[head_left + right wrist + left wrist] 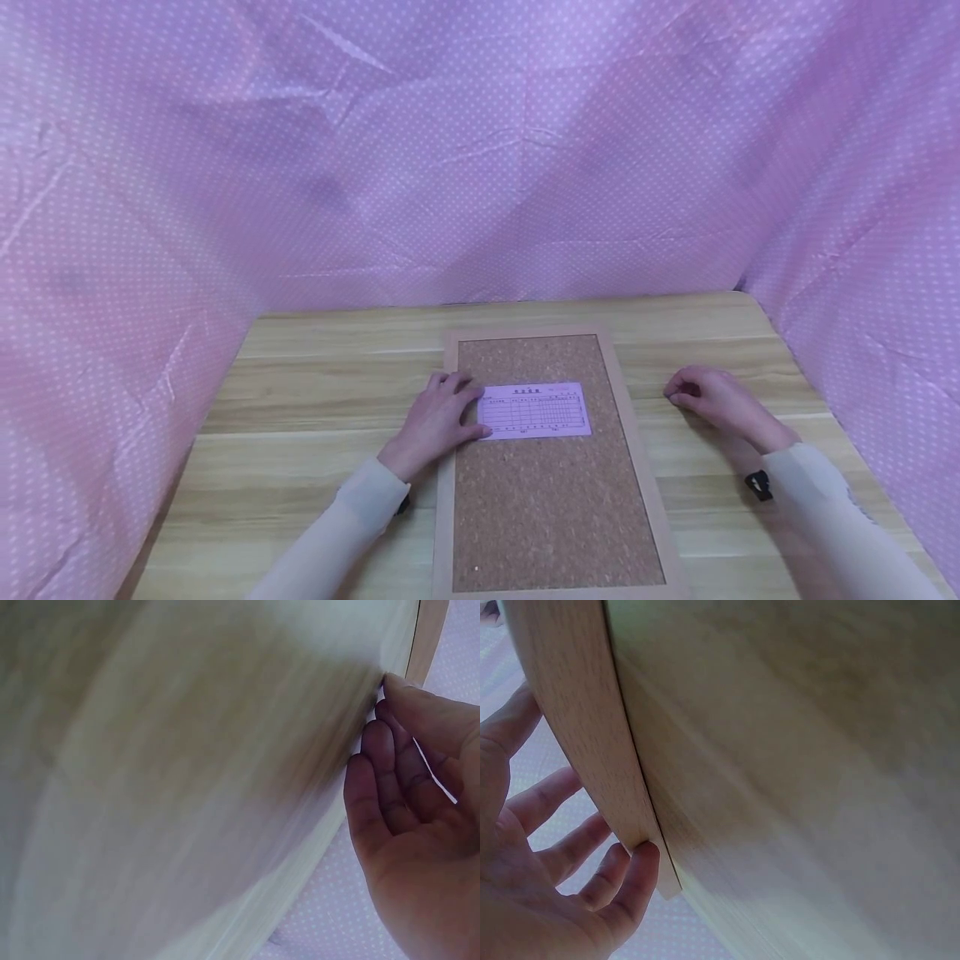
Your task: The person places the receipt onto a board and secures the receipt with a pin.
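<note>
A framed cork board (551, 508) lies on the wooden table, with a printed form slip (534, 412) flat across its upper part. My left hand (442, 417) rests at the slip's left end, its thumb touching the lower left corner and its fingers spread over the frame's left side. In the left wrist view, the left hand (551, 862) has its fingertips along the wooden frame (577, 712). To the right of the board, my right hand (720, 404) touches the tabletop with loosely bent fingers. The right wrist view shows this hand (420, 795) with no visible object.
The wooden table (322, 375) extends on both sides of the board. Pink dotted cloth (525, 167) hangs behind the table and along its sides. Dark wrist straps, such as the one at the right wrist (759, 485), show below the sleeves.
</note>
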Motion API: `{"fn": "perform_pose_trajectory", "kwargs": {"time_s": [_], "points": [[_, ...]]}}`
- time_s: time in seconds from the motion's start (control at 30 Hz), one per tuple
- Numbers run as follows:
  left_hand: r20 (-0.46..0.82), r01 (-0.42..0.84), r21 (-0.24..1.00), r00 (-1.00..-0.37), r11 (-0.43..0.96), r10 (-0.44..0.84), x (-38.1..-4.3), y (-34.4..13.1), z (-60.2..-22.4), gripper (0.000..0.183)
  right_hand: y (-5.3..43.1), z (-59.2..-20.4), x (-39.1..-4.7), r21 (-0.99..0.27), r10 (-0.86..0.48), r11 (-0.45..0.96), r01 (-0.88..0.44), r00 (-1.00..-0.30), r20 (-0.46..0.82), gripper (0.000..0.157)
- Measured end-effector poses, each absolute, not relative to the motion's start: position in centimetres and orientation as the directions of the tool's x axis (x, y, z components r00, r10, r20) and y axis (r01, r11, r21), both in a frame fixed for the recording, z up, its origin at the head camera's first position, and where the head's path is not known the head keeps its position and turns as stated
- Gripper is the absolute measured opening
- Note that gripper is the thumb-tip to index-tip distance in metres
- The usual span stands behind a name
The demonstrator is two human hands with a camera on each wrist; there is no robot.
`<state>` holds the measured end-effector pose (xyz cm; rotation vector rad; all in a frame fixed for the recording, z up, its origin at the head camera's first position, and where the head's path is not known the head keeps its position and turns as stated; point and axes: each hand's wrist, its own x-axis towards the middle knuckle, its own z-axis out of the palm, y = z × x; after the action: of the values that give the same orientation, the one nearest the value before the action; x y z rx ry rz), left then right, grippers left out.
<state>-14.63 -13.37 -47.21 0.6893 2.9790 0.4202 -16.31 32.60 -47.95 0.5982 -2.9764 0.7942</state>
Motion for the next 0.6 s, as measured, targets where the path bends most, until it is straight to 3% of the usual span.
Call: {"fn": "perform_pose_trajectory", "kwargs": {"time_s": [0.43,0.6], "points": [[0.008,0.422,0.282,-0.899,0.861,0.438,-14.8,-13.3,-47.5,0.067,32.7,-47.8,-15.5,-0.506,-0.337,0.791,-0.343,-0.936,0.107,0.009],[0.008,0.423,0.288,-0.898,0.859,0.44,-14.8,-13.3,-47.5,0.066,32.7,-47.9,-15.0,-0.496,-0.336,0.783,-0.375,-0.926,0.172,0.012]]}}
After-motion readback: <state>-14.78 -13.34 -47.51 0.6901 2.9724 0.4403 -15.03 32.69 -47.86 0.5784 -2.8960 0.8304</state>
